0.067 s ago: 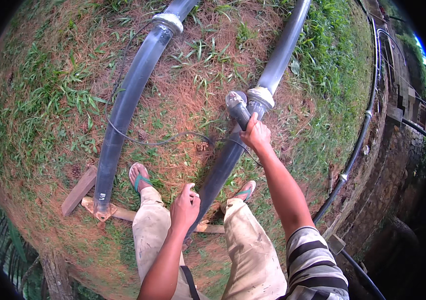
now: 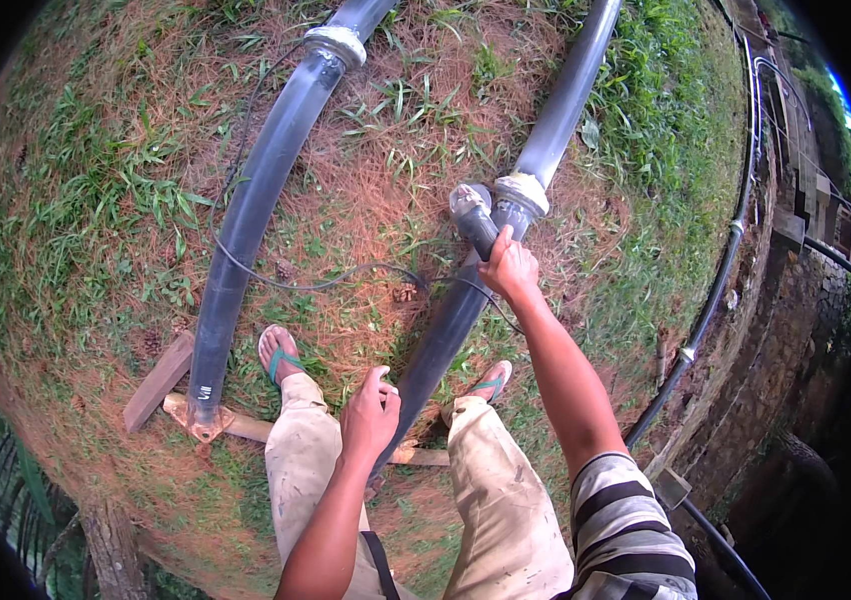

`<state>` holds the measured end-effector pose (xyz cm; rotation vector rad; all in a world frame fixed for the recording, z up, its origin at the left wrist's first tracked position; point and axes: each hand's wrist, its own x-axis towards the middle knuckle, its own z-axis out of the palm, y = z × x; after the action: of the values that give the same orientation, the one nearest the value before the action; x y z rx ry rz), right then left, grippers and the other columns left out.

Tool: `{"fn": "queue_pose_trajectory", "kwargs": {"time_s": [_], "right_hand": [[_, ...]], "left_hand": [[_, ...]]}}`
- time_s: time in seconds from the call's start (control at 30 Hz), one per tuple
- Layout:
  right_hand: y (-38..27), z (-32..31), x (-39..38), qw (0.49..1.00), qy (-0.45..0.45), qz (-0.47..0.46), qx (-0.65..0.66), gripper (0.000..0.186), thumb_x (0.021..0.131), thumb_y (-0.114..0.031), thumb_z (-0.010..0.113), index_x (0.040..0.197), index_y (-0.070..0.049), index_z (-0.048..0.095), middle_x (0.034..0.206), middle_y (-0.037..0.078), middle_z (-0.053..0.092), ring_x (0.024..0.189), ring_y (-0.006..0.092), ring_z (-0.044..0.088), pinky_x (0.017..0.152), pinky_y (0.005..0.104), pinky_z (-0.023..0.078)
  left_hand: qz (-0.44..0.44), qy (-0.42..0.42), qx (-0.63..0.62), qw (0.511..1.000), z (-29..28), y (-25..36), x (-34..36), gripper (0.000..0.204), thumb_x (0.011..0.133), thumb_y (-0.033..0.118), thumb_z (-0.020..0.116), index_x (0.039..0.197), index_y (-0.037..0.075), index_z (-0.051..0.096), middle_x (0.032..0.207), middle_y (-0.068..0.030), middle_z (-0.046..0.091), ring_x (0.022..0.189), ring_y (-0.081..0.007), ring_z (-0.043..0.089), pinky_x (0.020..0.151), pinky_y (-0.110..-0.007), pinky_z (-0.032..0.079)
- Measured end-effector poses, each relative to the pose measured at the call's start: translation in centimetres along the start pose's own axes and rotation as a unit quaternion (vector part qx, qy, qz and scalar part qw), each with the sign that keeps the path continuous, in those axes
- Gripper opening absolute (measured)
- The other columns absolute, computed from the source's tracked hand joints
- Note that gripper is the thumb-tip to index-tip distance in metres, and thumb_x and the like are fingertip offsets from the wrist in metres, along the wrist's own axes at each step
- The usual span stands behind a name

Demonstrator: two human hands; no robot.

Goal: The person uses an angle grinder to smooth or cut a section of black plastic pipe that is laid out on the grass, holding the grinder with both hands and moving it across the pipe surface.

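Note:
My right hand (image 2: 512, 268) is wrapped round the dark body of an angle grinder (image 2: 479, 225). The grinder's silvery head and disc rest close against the left side of a long dark pipe (image 2: 454, 320), just below a pale, rough collar (image 2: 523, 195) around its joint. Whether the disc touches the pipe is hard to tell. My left hand (image 2: 371, 418) hovers by the near part of this pipe, its fingers curled in; what they hold, if anything, is hidden. A thin black cord (image 2: 331, 284) runs left from near the grinder across the grass.
A second dark pipe (image 2: 248, 220) with a pale collar (image 2: 336, 46) lies to the left, its flanged end on a wooden pole (image 2: 248, 428) beside a wood block (image 2: 159, 383). My sandalled feet stand either side of the near pipe. A thinner pipe (image 2: 711, 300) runs along the right edge.

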<state>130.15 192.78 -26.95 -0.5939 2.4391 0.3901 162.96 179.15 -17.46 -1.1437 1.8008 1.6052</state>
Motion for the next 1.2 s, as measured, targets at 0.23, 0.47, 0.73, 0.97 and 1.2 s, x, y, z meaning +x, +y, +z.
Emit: {"fn": "queue_pose_trajectory", "kwargs": {"time_s": [0.23,0.47,0.73,0.97,1.2], "right_hand": [[-1.6,0.1,0.9,0.999,-0.023,0.035,-0.015,0.093,0.084,-0.04,0.083,0.145,0.012,0.038,0.117,0.028,0.074,0.107,0.0432,0.074,0.093,0.0502,0.061],[-1.4,-2.8,-0.7,0.997,-0.053,0.061,-0.002,0.09,0.085,-0.04,0.082,0.144,0.012,0.038,0.118,0.029,0.073,0.11,0.0446,0.073,0.096,0.0504,0.059],[-0.8,-5.0,-4.5,0.994,-0.07,0.086,0.016,0.084,0.085,-0.037,0.078,0.143,0.01,0.039,0.118,0.03,0.072,0.111,0.0452,0.072,0.098,0.0522,0.058],[-0.4,-5.6,-3.1,0.992,-0.06,0.112,0.028,0.083,0.085,-0.039,0.075,0.142,0.01,0.041,0.122,0.03,0.071,0.115,0.0441,0.071,0.1,0.0502,0.057],[-0.8,-5.6,-4.0,0.99,-0.075,0.114,0.037,0.09,0.084,-0.038,0.076,0.147,0.012,0.038,0.123,0.031,0.071,0.116,0.0449,0.071,0.101,0.0509,0.056]], "left_hand": [[-0.009,0.005,-0.01,1.0,-0.2,-0.3,-0.2,0.041,0.099,0.017,0.067,0.138,0.011,0.06,0.109,-0.0115,0.078,0.1,-0.0296,0.076,0.089,-0.045,0.057],[-0.005,0.007,-0.022,1.0,-0.7,-0.5,-0.1,0.041,0.098,0.018,0.065,0.139,0.01,0.059,0.11,-0.0103,0.078,0.1,-0.0276,0.076,0.089,-0.044,0.058],[-0.013,0.012,-0.01,1.0,-1.7,-0.4,0.1,0.044,0.098,0.021,0.066,0.14,0.011,0.059,0.109,-0.0104,0.078,0.099,-0.0291,0.076,0.088,-0.045,0.057],[-0.001,0.002,-0.016,1.0,-1.8,0.2,0.2,0.043,0.098,0.017,0.064,0.139,0.008,0.059,0.11,-0.0128,0.078,0.101,-0.0326,0.076,0.089,-0.047,0.057],[0.007,0.02,-0.013,1.0,-1.7,-0.6,0.2,0.04,0.1,0.019,0.065,0.138,0.011,0.06,0.108,-0.0114,0.078,0.098,-0.0309,0.076,0.086,-0.046,0.057]]}}
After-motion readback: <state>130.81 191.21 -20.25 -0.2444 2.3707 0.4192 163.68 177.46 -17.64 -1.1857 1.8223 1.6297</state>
